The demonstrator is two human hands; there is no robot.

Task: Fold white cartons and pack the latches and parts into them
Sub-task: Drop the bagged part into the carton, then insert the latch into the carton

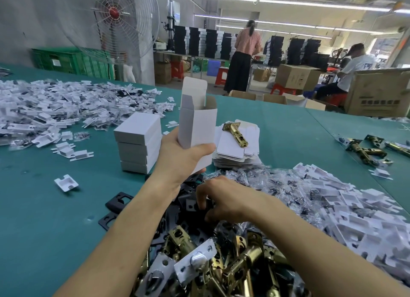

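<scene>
My left hand [180, 154] grips a white carton [196, 119] upright above the table, its top flaps open. My right hand [224, 200] reaches down into a heap of black strike plates [190, 204], fingers curled onto them; whether it holds one I cannot tell. Brass latches [221, 256] with white faceplates are piled close to me. A single brass latch [235, 133] lies on a stack of flat unfolded cartons [235, 150]. Closed white cartons [138, 146] stand stacked left of my left hand.
White plastic inserts and small bagged screws are heaped at the far left [55, 112] and at the right [332, 199]. More brass latches [368, 150] lie at the right edge. A big fan [115, 19], brown boxes and two people are beyond the green table [44, 208].
</scene>
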